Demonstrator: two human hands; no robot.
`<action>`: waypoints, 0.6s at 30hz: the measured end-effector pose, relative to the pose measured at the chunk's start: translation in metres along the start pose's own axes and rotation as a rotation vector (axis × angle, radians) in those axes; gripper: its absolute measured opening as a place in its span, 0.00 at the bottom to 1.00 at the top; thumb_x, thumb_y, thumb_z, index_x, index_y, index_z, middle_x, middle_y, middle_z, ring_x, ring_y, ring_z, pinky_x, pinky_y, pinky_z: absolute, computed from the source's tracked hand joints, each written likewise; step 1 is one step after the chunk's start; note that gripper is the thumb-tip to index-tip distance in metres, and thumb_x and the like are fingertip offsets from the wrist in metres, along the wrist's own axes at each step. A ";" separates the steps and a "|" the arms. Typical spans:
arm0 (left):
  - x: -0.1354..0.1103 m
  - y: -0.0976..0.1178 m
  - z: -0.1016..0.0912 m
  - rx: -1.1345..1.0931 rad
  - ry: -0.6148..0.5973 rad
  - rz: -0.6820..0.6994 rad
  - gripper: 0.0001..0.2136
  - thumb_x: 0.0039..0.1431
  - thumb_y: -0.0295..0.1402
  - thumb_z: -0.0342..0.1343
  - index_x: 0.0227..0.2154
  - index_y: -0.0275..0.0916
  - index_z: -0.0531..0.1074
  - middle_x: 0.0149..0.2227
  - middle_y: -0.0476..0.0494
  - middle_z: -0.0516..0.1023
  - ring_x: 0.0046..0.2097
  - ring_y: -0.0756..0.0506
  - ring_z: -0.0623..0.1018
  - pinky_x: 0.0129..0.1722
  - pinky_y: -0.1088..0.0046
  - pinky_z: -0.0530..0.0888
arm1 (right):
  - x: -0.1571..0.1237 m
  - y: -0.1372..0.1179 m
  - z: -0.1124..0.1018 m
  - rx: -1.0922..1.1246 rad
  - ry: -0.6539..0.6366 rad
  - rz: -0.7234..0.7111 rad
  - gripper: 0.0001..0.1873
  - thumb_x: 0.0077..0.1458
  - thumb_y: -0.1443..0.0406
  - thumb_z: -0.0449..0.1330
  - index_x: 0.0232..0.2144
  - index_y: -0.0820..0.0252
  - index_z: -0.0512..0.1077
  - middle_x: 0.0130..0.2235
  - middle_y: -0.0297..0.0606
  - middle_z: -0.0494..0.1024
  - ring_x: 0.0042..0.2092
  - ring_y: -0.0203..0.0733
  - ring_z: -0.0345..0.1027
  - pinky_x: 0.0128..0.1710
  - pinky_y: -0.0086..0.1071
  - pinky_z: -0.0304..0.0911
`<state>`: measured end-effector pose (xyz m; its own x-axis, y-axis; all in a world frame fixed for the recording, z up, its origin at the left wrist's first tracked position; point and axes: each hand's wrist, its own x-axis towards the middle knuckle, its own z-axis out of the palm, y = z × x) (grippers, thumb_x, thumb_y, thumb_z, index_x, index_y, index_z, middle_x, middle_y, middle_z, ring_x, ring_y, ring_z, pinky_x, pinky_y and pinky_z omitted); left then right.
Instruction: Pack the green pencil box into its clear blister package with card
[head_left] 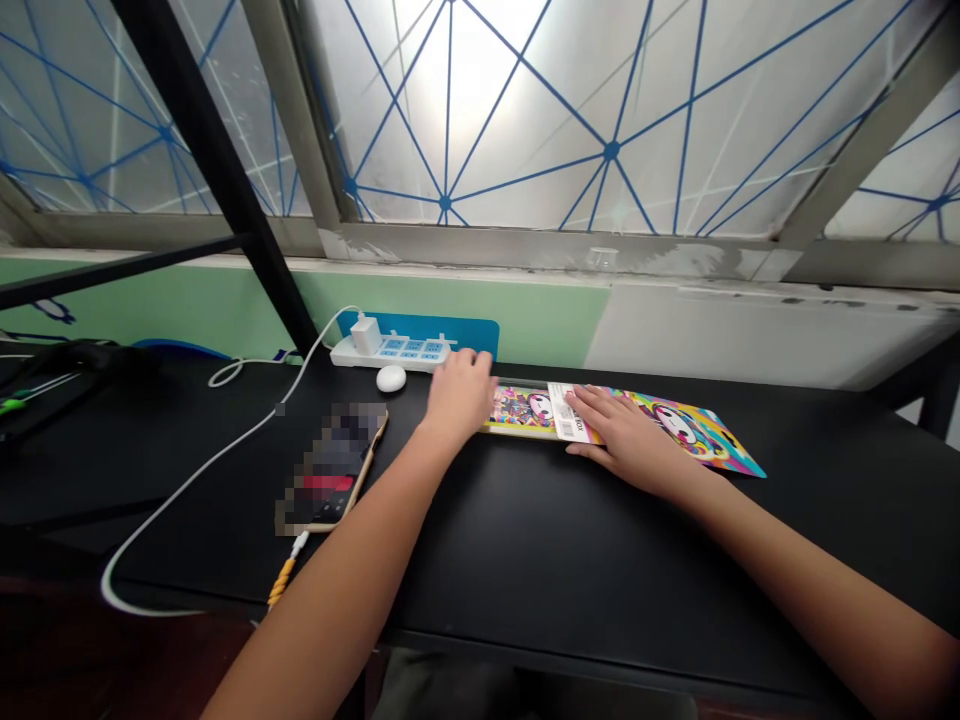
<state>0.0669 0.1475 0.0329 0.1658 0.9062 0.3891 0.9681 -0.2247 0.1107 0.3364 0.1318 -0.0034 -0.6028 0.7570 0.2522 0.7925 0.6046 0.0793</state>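
A long, flat, colourful cartoon-print package (517,406) lies on the black desk, with a pale edge along its front. Over its right part is a brightly printed sleeve or card (679,425) with a white barcode label (568,412); I cannot tell how the two join. My left hand (461,392) is closed at the package's left end, its fingertips partly hidden. Flat on the printed sleeve rests my right hand (626,435), fingers stretched out and touching the label's edge.
A white power strip (394,350) with a plugged-in charger (366,336) stands by the wall. Near it are a white rounded case (391,379) and a phone (330,470) on a cable. A white cord (217,455) loops across the left. A black frame post (225,180) rises behind.
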 end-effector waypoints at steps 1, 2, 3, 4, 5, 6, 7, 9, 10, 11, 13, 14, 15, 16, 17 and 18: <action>-0.002 0.010 0.004 -0.064 -0.030 0.102 0.18 0.69 0.39 0.46 0.58 0.38 0.66 0.59 0.33 0.70 0.60 0.37 0.68 0.58 0.60 0.66 | 0.000 0.000 0.000 0.003 0.003 -0.006 0.38 0.65 0.46 0.49 0.70 0.57 0.52 0.68 0.51 0.59 0.69 0.62 0.50 0.63 0.61 0.53; -0.004 0.019 0.008 -0.112 -0.084 0.188 0.21 0.70 0.42 0.44 0.61 0.39 0.64 0.62 0.34 0.68 0.63 0.38 0.66 0.61 0.59 0.64 | 0.000 0.000 0.000 0.006 0.004 -0.012 0.38 0.65 0.46 0.49 0.70 0.58 0.52 0.69 0.51 0.58 0.69 0.61 0.50 0.63 0.60 0.54; -0.006 0.026 0.012 -0.134 -0.150 0.240 0.24 0.71 0.45 0.42 0.63 0.40 0.62 0.66 0.35 0.64 0.66 0.37 0.62 0.64 0.55 0.60 | -0.001 0.002 0.000 0.008 0.004 -0.018 0.38 0.65 0.47 0.49 0.69 0.58 0.53 0.68 0.51 0.59 0.69 0.61 0.50 0.63 0.60 0.53; -0.007 0.031 0.015 -0.145 -0.215 0.269 0.26 0.71 0.48 0.39 0.64 0.41 0.60 0.68 0.36 0.59 0.69 0.36 0.58 0.65 0.51 0.56 | -0.001 0.004 0.001 0.011 0.003 -0.024 0.38 0.65 0.47 0.49 0.69 0.59 0.53 0.68 0.52 0.59 0.69 0.61 0.50 0.63 0.59 0.53; -0.008 0.034 0.017 -0.148 -0.274 0.277 0.28 0.71 0.50 0.37 0.66 0.43 0.58 0.70 0.36 0.55 0.70 0.36 0.54 0.66 0.47 0.53 | -0.002 0.006 0.001 0.016 0.005 -0.028 0.37 0.65 0.47 0.50 0.69 0.60 0.54 0.68 0.52 0.59 0.69 0.61 0.50 0.63 0.59 0.53; -0.008 0.035 0.018 -0.150 -0.321 0.273 0.29 0.70 0.52 0.35 0.67 0.44 0.57 0.71 0.37 0.52 0.71 0.35 0.51 0.66 0.45 0.51 | -0.003 0.009 0.001 0.021 0.007 -0.034 0.37 0.65 0.48 0.50 0.69 0.60 0.53 0.68 0.52 0.59 0.69 0.61 0.50 0.63 0.59 0.53; -0.007 0.035 0.018 -0.155 -0.355 0.264 0.30 0.70 0.53 0.34 0.68 0.45 0.56 0.72 0.38 0.50 0.72 0.35 0.49 0.66 0.44 0.49 | -0.004 0.011 0.002 0.028 0.011 -0.043 0.38 0.65 0.48 0.51 0.69 0.59 0.53 0.68 0.51 0.59 0.69 0.61 0.50 0.63 0.59 0.53; -0.005 0.033 0.016 -0.168 -0.399 0.251 0.32 0.69 0.55 0.33 0.69 0.45 0.53 0.73 0.40 0.47 0.72 0.35 0.47 0.67 0.45 0.49 | -0.006 0.016 0.002 0.042 0.022 -0.064 0.38 0.64 0.48 0.52 0.70 0.56 0.52 0.68 0.49 0.59 0.69 0.60 0.51 0.63 0.59 0.54; -0.004 0.032 0.014 -0.170 -0.416 0.247 0.32 0.68 0.56 0.33 0.69 0.46 0.53 0.73 0.40 0.46 0.72 0.35 0.46 0.67 0.46 0.48 | -0.007 0.018 0.002 0.047 0.029 -0.069 0.38 0.64 0.48 0.53 0.70 0.55 0.52 0.68 0.49 0.59 0.68 0.60 0.51 0.62 0.59 0.55; -0.002 0.031 0.013 -0.170 -0.431 0.243 0.33 0.68 0.56 0.33 0.69 0.46 0.53 0.73 0.41 0.46 0.72 0.35 0.46 0.67 0.46 0.48 | -0.007 0.019 0.002 0.050 0.034 -0.071 0.38 0.64 0.48 0.53 0.70 0.55 0.52 0.68 0.49 0.60 0.68 0.60 0.52 0.62 0.59 0.55; 0.001 0.029 0.011 -0.176 -0.459 0.246 0.33 0.67 0.57 0.33 0.69 0.47 0.52 0.73 0.42 0.45 0.73 0.36 0.45 0.67 0.47 0.48 | -0.008 0.022 0.001 0.059 0.038 -0.066 0.37 0.64 0.49 0.53 0.69 0.54 0.53 0.68 0.48 0.60 0.68 0.60 0.52 0.62 0.59 0.56; 0.002 0.027 0.011 -0.181 -0.471 0.249 0.34 0.67 0.58 0.33 0.70 0.47 0.52 0.73 0.42 0.45 0.73 0.36 0.45 0.67 0.47 0.47 | -0.009 0.023 0.000 0.065 0.036 -0.064 0.37 0.64 0.49 0.54 0.69 0.54 0.53 0.68 0.48 0.60 0.68 0.59 0.53 0.62 0.58 0.56; 0.004 0.025 0.011 -0.186 -0.481 0.251 0.35 0.66 0.59 0.33 0.70 0.48 0.51 0.73 0.43 0.44 0.73 0.36 0.45 0.67 0.47 0.47 | -0.009 0.025 -0.001 0.073 0.031 -0.064 0.36 0.64 0.50 0.54 0.69 0.54 0.54 0.68 0.47 0.60 0.68 0.59 0.53 0.63 0.58 0.56; 0.005 0.021 0.011 -0.190 -0.488 0.251 0.35 0.66 0.60 0.33 0.70 0.48 0.51 0.73 0.43 0.44 0.73 0.36 0.45 0.67 0.47 0.47 | -0.009 0.027 -0.001 0.082 0.024 -0.068 0.35 0.64 0.51 0.54 0.69 0.54 0.55 0.68 0.47 0.60 0.68 0.58 0.54 0.63 0.57 0.56; 0.006 0.017 0.011 -0.191 -0.493 0.248 0.36 0.65 0.60 0.33 0.70 0.48 0.51 0.73 0.43 0.44 0.73 0.36 0.45 0.67 0.47 0.47 | -0.009 0.030 -0.001 0.089 0.017 -0.073 0.34 0.64 0.53 0.54 0.68 0.55 0.56 0.68 0.46 0.61 0.68 0.57 0.54 0.64 0.56 0.55; 0.008 0.012 0.010 -0.191 -0.498 0.241 0.36 0.64 0.61 0.33 0.70 0.49 0.51 0.73 0.43 0.44 0.73 0.35 0.45 0.67 0.46 0.47 | -0.010 0.033 -0.001 0.095 0.013 -0.077 0.32 0.65 0.55 0.53 0.68 0.55 0.57 0.68 0.45 0.61 0.67 0.56 0.55 0.64 0.55 0.55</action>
<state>0.0815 0.1555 0.0277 0.4904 0.8702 -0.0482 0.8487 -0.4643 0.2534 0.3686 0.1442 -0.0020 -0.6595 0.7049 0.2610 0.7315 0.6818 0.0070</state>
